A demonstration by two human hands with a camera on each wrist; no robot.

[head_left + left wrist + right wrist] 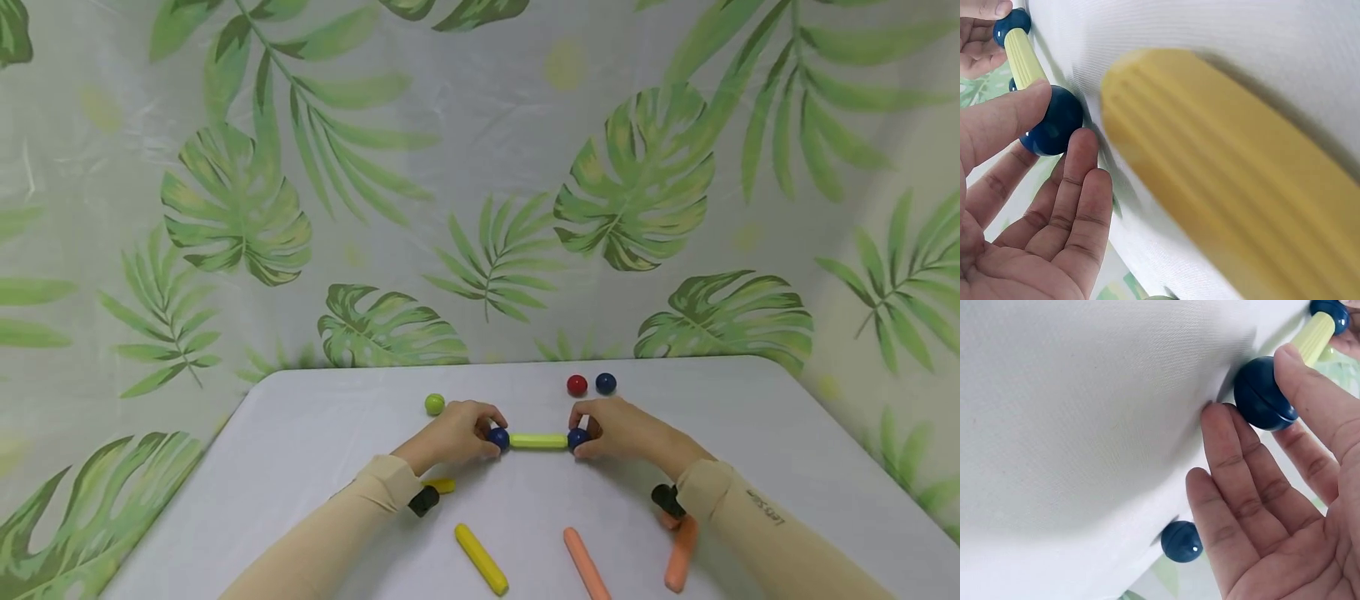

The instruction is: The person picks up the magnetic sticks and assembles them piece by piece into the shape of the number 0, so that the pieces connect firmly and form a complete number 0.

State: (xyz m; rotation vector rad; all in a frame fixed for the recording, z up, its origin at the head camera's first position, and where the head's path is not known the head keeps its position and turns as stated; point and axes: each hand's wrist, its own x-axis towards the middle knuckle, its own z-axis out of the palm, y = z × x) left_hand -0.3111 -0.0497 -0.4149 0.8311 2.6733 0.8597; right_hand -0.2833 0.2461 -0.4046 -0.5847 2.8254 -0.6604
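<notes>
A yellow-green ridged stick (538, 442) lies crosswise near the middle of the white table, with a dark blue ball at each end. My left hand (463, 433) pinches the left blue ball (1060, 122) between thumb and fingers. At the other end, the right blue ball (1263, 394) is pinched by my right hand (617, 427). Both balls touch the stick's ends. In the left wrist view a yellow stick (1222, 162) looms large and close, beside the left hand.
Behind the hands sit a green ball (434, 404), a red ball (577, 385) and another blue ball (606, 383). Toward the front lie a yellow stick (482, 558) and orange sticks (587, 563). A leaf-patterned curtain (495, 167) hangs behind the table (337, 400).
</notes>
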